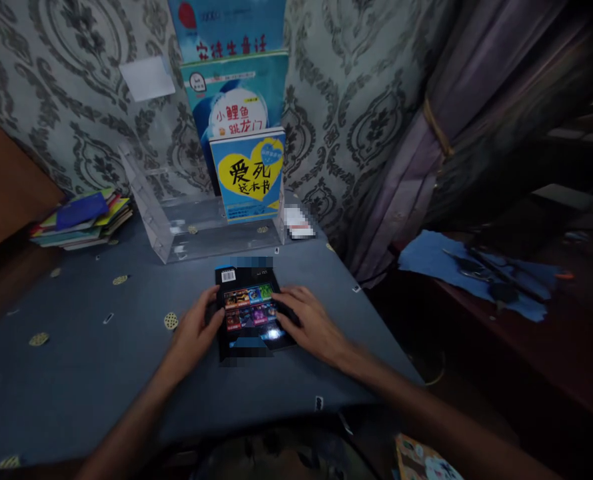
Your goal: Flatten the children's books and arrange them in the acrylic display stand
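Observation:
A black book [249,308] with a barcode and a grid of bright pictures lies flat on the blue-grey tablecloth [101,360]. My left hand [195,331] grips its left edge, fingers curled on the cover. My right hand [309,323] rests on the right edge with fingers spread over the cover. Behind it stands a clear acrylic rack [176,220] holding three upright books: a yellow-heart book [249,175] in front, a teal-and-white book [236,93] behind it, and a blue book [226,27] at the back.
A stack of thin colourful books [84,220] lies at the table's back left. A purple curtain [456,120] hangs at the right, beside a dark side table with a blue cloth [466,267] and tools. Patterned wallpaper backs the table.

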Action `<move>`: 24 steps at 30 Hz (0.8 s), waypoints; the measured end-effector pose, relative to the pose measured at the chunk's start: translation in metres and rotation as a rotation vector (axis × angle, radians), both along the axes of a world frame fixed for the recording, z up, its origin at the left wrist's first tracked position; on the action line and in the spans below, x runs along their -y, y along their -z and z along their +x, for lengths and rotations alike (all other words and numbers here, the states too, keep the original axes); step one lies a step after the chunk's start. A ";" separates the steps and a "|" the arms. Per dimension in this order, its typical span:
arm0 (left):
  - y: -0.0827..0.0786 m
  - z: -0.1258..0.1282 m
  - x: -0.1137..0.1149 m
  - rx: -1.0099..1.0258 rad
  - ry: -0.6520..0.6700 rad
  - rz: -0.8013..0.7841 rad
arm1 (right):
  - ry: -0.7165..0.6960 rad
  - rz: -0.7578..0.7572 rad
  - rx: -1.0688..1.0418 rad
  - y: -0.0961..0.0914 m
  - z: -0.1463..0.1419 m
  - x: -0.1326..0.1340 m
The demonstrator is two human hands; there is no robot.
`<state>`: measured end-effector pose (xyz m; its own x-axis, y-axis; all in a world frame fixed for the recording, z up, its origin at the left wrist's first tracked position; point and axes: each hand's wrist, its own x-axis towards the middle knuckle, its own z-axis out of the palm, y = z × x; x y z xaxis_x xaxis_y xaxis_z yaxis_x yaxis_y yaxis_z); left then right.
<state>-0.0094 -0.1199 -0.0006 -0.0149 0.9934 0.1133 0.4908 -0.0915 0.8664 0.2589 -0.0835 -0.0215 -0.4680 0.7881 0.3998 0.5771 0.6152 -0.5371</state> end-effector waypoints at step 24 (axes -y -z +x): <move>-0.074 0.005 -0.075 0.484 0.179 0.083 | -0.133 -0.498 -0.507 -0.039 -0.005 -0.065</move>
